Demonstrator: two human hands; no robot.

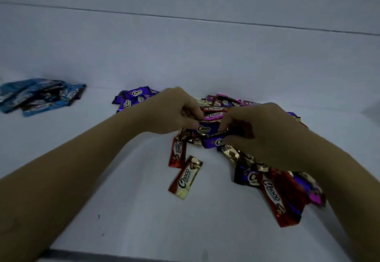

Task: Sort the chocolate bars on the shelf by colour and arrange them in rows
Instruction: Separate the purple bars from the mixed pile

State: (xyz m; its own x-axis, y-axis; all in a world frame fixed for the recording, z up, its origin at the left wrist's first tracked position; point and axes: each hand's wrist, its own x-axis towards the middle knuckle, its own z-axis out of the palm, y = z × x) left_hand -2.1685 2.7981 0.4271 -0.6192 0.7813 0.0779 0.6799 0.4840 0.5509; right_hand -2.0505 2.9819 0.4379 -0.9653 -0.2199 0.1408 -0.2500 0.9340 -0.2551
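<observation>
Chocolate bars, Choco wrappers, lying on a white shelf (102, 159) in three lots.

- Blue pile (39, 95): far left, well apart from the rest.
- Purple group (133, 97): far centre, just left of the left hand.
- Mixed heap (287, 187): centre to near right, with red, purple, pink and gold wrappers overlapping.
- Red bar (177, 152) and red-and-gold bar (186, 177): loose at the heap's left edge, the second nearer.
- Purple bar (206, 128): held over the heap between both hands.
- Left hand (170, 111): thumb and curled fingers pinch the bar's left end.
- Right hand (261, 134): curled fingers pinch its right end, and the thumb lies on a second purple bar (212, 142) just below.
</observation>
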